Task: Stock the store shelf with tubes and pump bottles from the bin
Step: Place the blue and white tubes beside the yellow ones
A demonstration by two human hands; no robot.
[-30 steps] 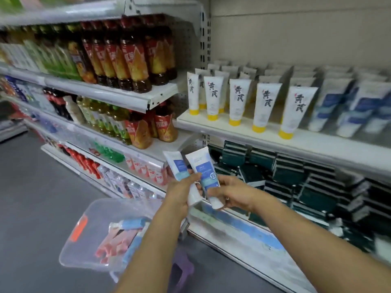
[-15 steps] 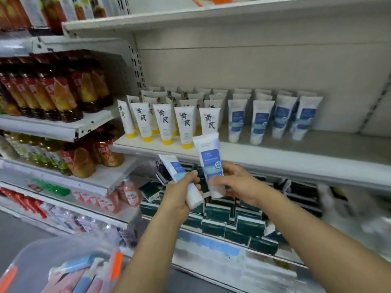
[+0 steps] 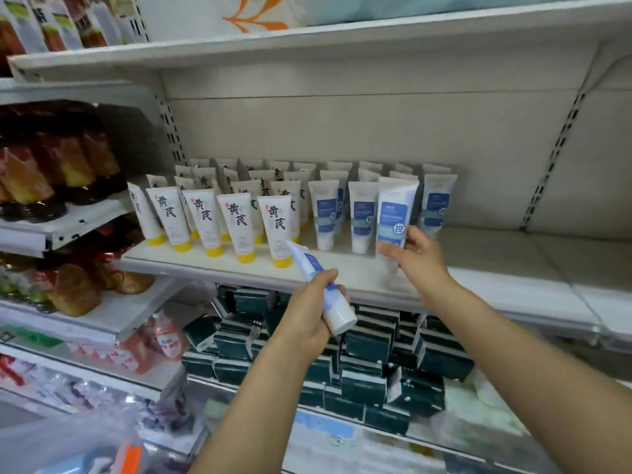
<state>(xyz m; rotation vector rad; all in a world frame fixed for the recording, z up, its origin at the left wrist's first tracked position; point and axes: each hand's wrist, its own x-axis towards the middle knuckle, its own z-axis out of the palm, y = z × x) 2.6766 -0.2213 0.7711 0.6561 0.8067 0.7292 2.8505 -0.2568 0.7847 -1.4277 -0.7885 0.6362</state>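
On the shelf (image 3: 342, 275), white blue-labelled tube (image 3: 393, 217), cap down.

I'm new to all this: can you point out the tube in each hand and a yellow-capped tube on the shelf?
Blue-label tube in right hand (image 3: 393, 217): head view, on its blue label.
Tube in left hand (image 3: 337, 311): head view, on its white lower body.
Yellow-capped tube (image 3: 277, 224): head view, on its printed front.

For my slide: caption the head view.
Right hand sets blue-label tube on shelf; left hand holds another.
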